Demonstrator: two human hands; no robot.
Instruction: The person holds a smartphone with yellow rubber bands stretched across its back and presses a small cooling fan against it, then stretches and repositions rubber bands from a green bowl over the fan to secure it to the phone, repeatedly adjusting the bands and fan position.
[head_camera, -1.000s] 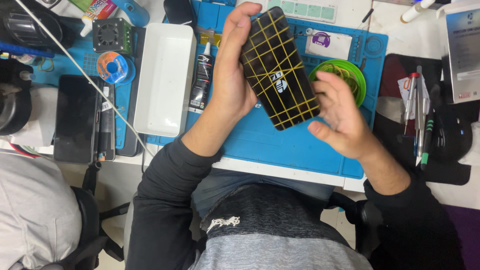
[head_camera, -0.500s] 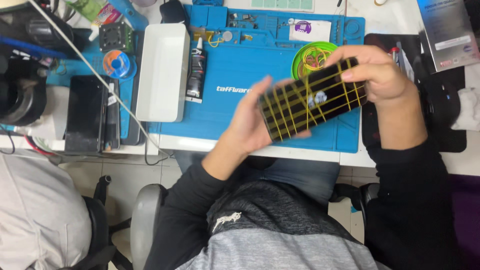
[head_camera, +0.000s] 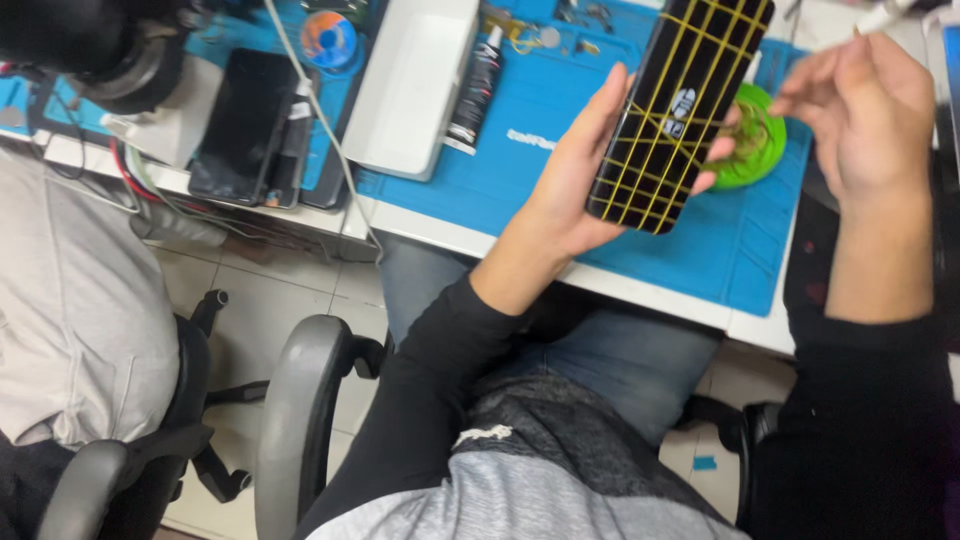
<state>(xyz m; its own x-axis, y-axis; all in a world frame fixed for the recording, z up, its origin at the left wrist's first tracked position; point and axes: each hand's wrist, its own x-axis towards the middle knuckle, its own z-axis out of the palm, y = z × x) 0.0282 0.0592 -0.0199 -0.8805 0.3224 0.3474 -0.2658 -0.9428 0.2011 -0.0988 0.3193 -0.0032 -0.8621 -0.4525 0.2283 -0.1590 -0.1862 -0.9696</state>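
Black, crossed by a grid of thin yellow lines, the phone (head_camera: 680, 110) stands raised above the blue work mat (head_camera: 560, 140), tilted so that its upper end leans toward the far edge of the bench. The left hand (head_camera: 575, 180) grips it from the side: the palm and thumb lie along the near long edge, and the fingertips (head_camera: 715, 150) wrap round the opposite edge, closed firmly on the body. The right hand (head_camera: 865, 110) hovers just beside the phone, apart from it, fingers loosely curled and half open; a thin pale object shows at its fingertips, but whether it is pinched there cannot be told.

Directly behind the phone a round green dish (head_camera: 755, 150) sits on the mat, partly hidden; it holds a tangle of brownish material whose kind is too small to make out. To the left a white rectangular tray (head_camera: 415, 85) rests on the mat's edge, its interior bare as far as can be seen. A dark tube (head_camera: 475, 85) with a pale nozzle lies just beside the tray's right wall, on the mat. Further left, a dark flat device (head_camera: 245, 125) lies on the white bench, with a white cable (head_camera: 320, 130) running across it. Beyond, a small round blue and orange spool (head_camera: 328, 22) lies near the tray's far corner.
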